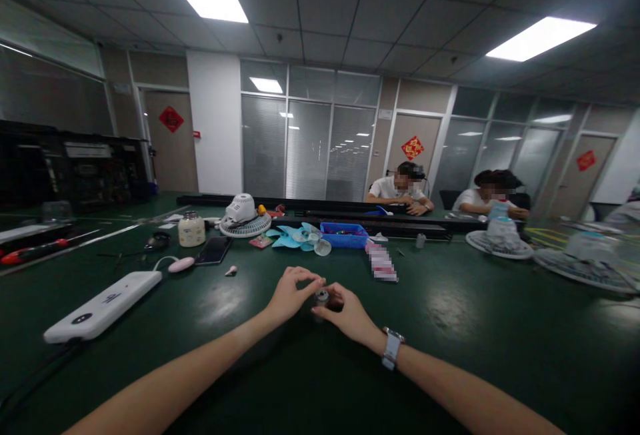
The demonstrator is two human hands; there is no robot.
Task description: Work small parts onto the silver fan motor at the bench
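I am pinching a small grey cylindrical part [321,297] between my left hand [291,295] and right hand [348,313], both closing on it over bare green table [450,328], with a white power bank [103,305] lying left and a blue tray [344,235] sitting beyond.

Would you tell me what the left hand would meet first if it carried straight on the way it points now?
The left hand points right, toward the small grey cylindrical part pinched between both hands. It already touches that part, and just beyond it come the fingers of the right hand. Depth is hard to judge here.
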